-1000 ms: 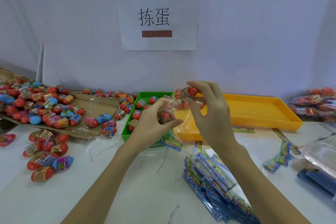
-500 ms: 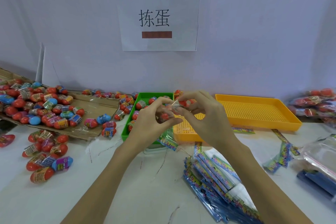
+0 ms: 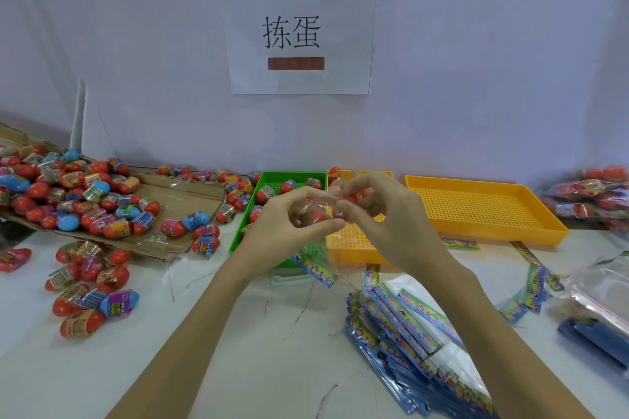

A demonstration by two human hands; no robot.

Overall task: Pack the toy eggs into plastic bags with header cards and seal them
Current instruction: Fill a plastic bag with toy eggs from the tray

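In hand: our left hand (image 3: 286,224) and right hand (image 3: 384,214) pinch one bag (image 3: 318,214) of eggs | done: bagged pile (image 3: 592,194) far right of right hand | left: many loose eggs (image 3: 78,201) left of left hand.

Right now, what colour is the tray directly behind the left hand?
Green; the tray behind the left hand shows in the head view.

We see a white table (image 3: 265,343) carrying flattened cardboard (image 3: 177,201), loose toy eggs (image 3: 88,286), green tray (image 3: 252,214), two yellow trays (image 3: 483,204), stacked header-card bags (image 3: 408,326).
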